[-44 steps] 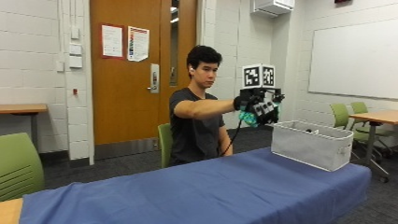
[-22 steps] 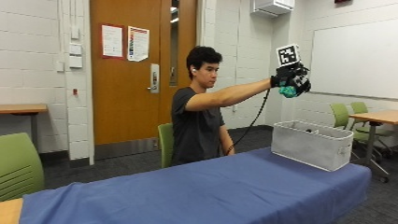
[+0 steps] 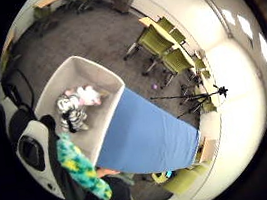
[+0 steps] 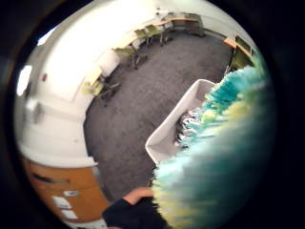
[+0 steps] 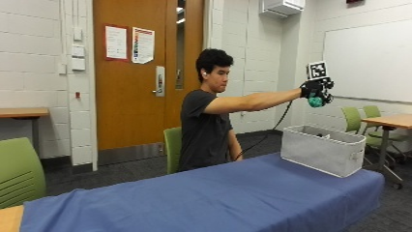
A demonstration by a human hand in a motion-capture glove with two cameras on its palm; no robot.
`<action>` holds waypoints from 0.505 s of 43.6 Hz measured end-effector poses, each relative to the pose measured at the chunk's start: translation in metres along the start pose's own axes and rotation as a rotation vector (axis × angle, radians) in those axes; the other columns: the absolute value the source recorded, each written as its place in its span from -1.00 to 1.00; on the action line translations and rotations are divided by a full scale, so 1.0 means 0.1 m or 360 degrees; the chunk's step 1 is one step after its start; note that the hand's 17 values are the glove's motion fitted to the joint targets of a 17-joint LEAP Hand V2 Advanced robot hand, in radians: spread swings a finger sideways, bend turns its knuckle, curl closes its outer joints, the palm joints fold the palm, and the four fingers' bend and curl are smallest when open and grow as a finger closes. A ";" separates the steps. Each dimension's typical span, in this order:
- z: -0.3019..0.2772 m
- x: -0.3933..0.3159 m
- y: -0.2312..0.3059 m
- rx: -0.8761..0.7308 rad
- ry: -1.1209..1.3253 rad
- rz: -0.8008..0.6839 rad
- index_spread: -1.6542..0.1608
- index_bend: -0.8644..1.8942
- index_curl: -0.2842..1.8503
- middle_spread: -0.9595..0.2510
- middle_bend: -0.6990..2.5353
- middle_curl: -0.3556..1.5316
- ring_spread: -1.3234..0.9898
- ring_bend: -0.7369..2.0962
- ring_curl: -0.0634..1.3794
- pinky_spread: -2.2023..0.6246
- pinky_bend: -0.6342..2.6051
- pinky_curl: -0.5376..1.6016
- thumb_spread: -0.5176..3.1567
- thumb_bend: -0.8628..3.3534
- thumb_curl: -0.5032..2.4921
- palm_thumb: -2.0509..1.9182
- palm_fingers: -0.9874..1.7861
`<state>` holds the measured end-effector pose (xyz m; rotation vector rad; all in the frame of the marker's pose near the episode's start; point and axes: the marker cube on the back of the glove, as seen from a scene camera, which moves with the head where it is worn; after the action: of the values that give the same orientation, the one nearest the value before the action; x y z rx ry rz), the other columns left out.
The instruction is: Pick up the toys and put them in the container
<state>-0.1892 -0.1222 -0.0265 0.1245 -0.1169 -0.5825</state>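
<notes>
A blue tablecloth (image 5: 212, 198) covers the table nearest the outside camera. At its far right end sits a grey fabric container (image 5: 322, 155), open at the top. Behind the table a person sits on a green chair (image 5: 171, 147), right arm stretched out level, well above the container. The gloved right hand (image 5: 316, 92) is curled around a teal and yellow fuzzy toy (image 5: 314, 102), which shows below the fingers. In the little finger side palm view the toy (image 3: 80, 168) hangs beside the glove, and the container (image 3: 54, 94) lies below with a zebra-striped toy (image 3: 71, 113) and a pink and white toy (image 3: 88, 94) already inside. Farther back stand green chairs (image 5: 361, 123), a wooden door (image 5: 138, 72) and a whiteboard (image 5: 370, 60).
</notes>
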 end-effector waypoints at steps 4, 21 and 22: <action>0.13 -0.15 -0.04 -0.0036 -0.0052 -0.0038 0.37 -0.24 -0.01 0.05 0.07 0.11 -0.18 0.39 -0.24 0.22 -0.14 -0.15 -0.30 -0.55 -0.03 0.36 0.56; 0.40 0.30 0.19 -0.0231 0.0107 0.0323 0.55 -0.28 -0.08 0.37 -0.27 -0.09 -0.11 0.13 -0.42 0.36 0.01 -0.10 -0.20 -0.65 -0.26 0.00 -0.25; 0.39 0.37 0.24 -0.0236 0.0137 0.0322 0.56 -0.28 -0.09 0.38 -0.27 -0.09 -0.10 0.13 -0.44 0.37 0.01 -0.11 -0.20 -0.64 -0.27 -0.01 -0.25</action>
<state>-0.1515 -0.1258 0.0185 -0.0064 -0.0019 -0.3818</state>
